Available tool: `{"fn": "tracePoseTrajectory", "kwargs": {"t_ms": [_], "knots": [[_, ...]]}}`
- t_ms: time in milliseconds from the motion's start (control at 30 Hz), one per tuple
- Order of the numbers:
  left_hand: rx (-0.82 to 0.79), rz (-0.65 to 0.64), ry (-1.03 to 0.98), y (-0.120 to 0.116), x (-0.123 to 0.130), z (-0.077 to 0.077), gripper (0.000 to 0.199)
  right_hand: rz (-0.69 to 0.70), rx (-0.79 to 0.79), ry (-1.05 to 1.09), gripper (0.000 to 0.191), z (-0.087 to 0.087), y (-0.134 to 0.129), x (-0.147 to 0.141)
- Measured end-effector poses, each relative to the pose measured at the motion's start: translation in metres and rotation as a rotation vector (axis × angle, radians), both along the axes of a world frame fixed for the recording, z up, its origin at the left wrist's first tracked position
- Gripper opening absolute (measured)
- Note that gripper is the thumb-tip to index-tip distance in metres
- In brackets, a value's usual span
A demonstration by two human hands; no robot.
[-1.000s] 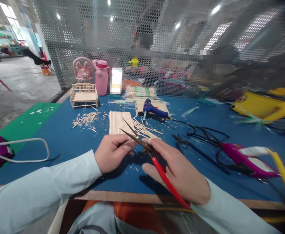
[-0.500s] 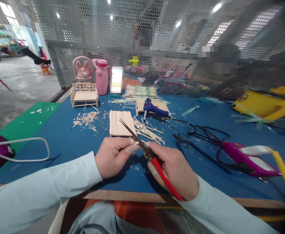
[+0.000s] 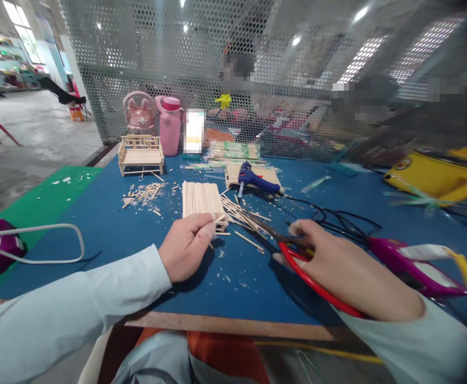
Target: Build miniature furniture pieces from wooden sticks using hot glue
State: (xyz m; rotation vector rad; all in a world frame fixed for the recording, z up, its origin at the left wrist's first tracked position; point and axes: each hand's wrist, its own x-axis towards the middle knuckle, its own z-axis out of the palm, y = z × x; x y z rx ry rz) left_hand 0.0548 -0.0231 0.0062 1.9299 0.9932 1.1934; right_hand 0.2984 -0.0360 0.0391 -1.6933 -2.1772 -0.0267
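My left hand (image 3: pixel 187 248) is closed, pinching a short wooden stick (image 3: pixel 219 219) between thumb and fingertips. Just behind it on the blue table lies a small flat panel of wooden sticks (image 3: pixel 201 198). To the right, my right hand (image 3: pixel 349 266) holds a pair of red-handled scissors (image 3: pixel 303 274) low over the table. Their dark blades point left across loose sticks (image 3: pixel 239 210); whether the blades are fully together I cannot tell. One cut stick (image 3: pixel 249 242) lies apart, nearer to me.
A blue glue gun (image 3: pixel 259 181) rests on another stick panel. At the back left stand a miniature wooden bench (image 3: pixel 141 158) and a pink bottle (image 3: pixel 170 128). Stick offcuts (image 3: pixel 143 196) are heaped at left. Cables and a purple device (image 3: pixel 413 266) lie at right.
My right hand has moved right with the scissors, away from my left hand, and now covers the dark pliers. My left hand stays nearly in place with its stick. A loose stick now lies between them.
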Motion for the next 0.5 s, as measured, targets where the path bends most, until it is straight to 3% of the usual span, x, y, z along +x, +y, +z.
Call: {"fn": "tracePoseTrajectory", "kwargs": {"t_ms": [133,267,400,500], "knots": [[0.100,0.018,0.081,0.001,0.002,-0.003,0.027,-0.124,-0.081,-0.123,0.018,-0.005,0.008,0.019],[0.133,-0.086,0.169,-0.001,0.003,-0.008,0.026,-0.203,-0.150,-0.202,0.012,-0.009,0.036,0.012],[0.137,-0.074,0.187,0.001,0.000,-0.011,0.034,-0.126,-0.136,-0.453,0.020,-0.003,0.050,-0.008],[0.158,0.000,0.171,0.005,-0.006,-0.010,0.030,0.001,0.054,-0.506,0.021,0.008,0.039,-0.029]]}}
